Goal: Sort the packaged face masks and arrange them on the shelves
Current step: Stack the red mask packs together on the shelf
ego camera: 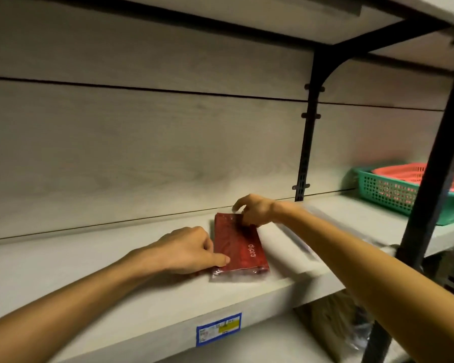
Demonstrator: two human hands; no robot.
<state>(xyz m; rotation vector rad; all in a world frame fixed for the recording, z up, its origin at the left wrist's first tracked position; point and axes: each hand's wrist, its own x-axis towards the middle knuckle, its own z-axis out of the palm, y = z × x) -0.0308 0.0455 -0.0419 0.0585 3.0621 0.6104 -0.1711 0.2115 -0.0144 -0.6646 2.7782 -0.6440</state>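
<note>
From the head camera, I am watching two hands setting a red mask packet (240,247) flat on a pale shelf (89,271), near its front edge. The left hand (192,248) is pressing the packet's near-left side with curled fingers and thumb; the right hand (254,209) is pinching its far end. This is the only packet I am seeing shelved, so I am judging the sorting barely begun. Baskets (393,189) are sitting well apart, to the right.
</note>
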